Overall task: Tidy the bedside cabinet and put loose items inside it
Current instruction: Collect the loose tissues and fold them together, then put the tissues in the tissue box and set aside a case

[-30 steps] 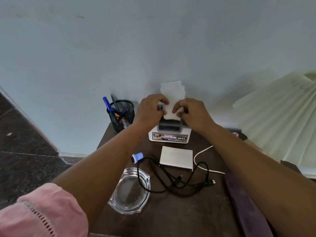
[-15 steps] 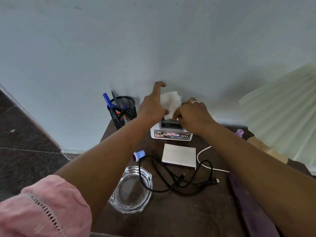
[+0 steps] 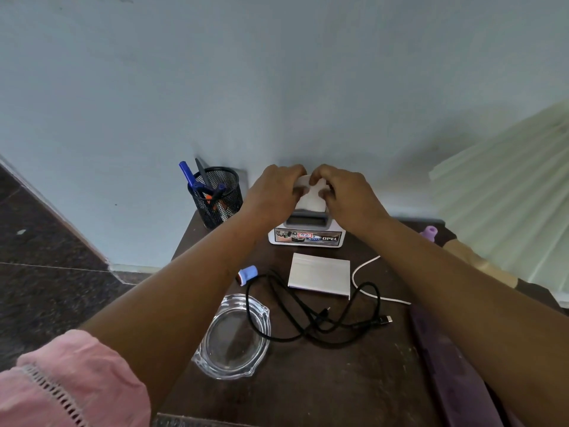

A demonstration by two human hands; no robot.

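Step in hand, by the look of it: tucking the white paper (image 3: 311,200) down into the grey slot of the white holder (image 3: 308,238), standing at the back of the surface (image 3: 308,380) against the wall, just beside the mesh pen pot (image 3: 217,198). Gripping that paper with left hand (image 3: 274,192) and right hand (image 3: 346,192) together, fingers (image 3: 292,174) curled and clamped on it from either side, knuckles nearly meeting above it. Leaving untouched, nearer the body, the loose items: black cable (image 3: 308,322) tangling across the middle, white cable (image 3: 366,282) crossing under it, flat white box (image 3: 320,274) between holder and cables, blue-capped piece (image 3: 248,274), glass ashtray (image 3: 234,337). Judging the task as barely begun, nothing yet stowed and no door or drawer showing. Calling next, probably, for letting go once the paper is sitting flush, then gathering the cables into a coil before reaching for the cabinet's opening, lying somewhere out of view.
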